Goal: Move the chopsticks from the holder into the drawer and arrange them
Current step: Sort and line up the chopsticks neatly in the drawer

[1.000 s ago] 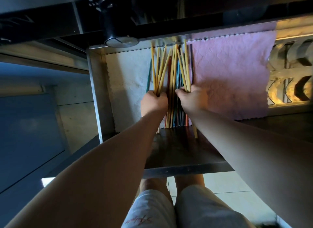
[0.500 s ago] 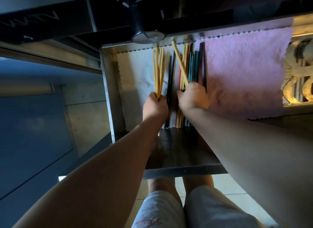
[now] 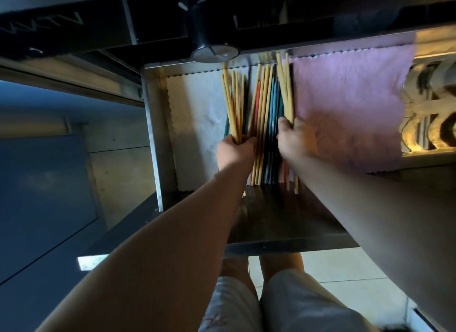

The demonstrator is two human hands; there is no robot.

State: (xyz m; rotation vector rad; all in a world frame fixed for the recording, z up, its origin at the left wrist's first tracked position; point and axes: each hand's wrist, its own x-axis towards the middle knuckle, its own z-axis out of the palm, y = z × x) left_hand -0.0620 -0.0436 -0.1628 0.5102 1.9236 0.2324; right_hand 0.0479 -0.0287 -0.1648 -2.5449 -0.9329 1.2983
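An open metal drawer [image 3: 158,144] holds many chopsticks lying lengthwise. My left hand [image 3: 235,154] grips a bundle of pale wooden chopsticks [image 3: 233,104] on the left side of the pile. My right hand [image 3: 296,140] grips a smaller bunch of wooden chopsticks [image 3: 286,87] at the pile's right edge, against the pink cloth. Between my hands lie more wooden, red, teal and dark chopsticks [image 3: 265,124] side by side. A dark cylindrical holder [image 3: 209,28] stands on the counter above the drawer's back edge.
A white liner cloth [image 3: 195,124] covers the drawer's left part and a pink cloth [image 3: 350,104] its right part. The drawer's dark front panel [image 3: 278,220] lies below my arms. My legs and a tiled floor show beneath. Patterned metalwork [image 3: 429,109] sits at the right.
My hands have drawn apart, splitting the wooden chopsticks into a left bundle and a right bunch. The right hand shifted its sticks toward the pink cloth, uncovering the coloured ones in the middle.
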